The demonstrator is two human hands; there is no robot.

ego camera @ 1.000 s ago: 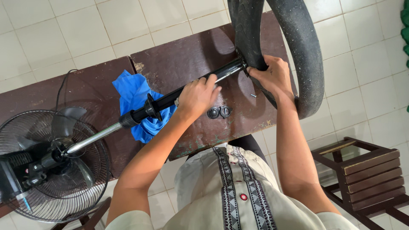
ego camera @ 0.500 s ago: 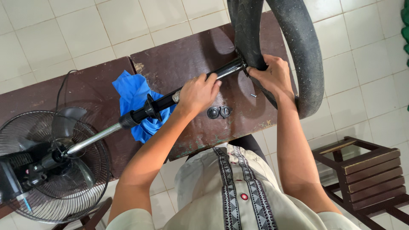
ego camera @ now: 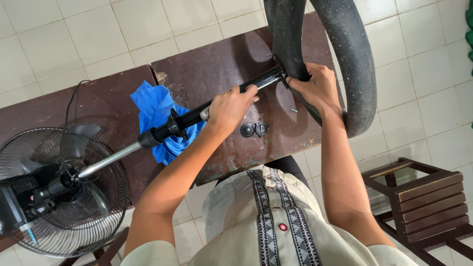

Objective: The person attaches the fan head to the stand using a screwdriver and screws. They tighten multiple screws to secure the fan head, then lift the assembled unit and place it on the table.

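Note:
A black fan stand pole [ego camera: 187,118] lies across a dark wooden table [ego camera: 221,64], its chrome inner tube running left to the fan head [ego camera: 54,192]. My left hand [ego camera: 230,107] is wrapped around the black pole near its middle. My right hand [ego camera: 315,87] grips the round black base [ego camera: 354,64] where the pole meets it; the base stands on edge at the table's right end. Two small dark round parts [ego camera: 254,129] and a small screw [ego camera: 293,111] lie on the table just below my hands.
A crumpled blue cloth [ego camera: 155,111] lies under the pole. A black cable [ego camera: 74,96] trails over the table's left part. A dark wooden slatted chair [ego camera: 423,202] stands on the white tiled floor [ego camera: 74,39] at lower right.
My left hand has shifted slightly along the pole; the pole and base stay in nearly the same place.

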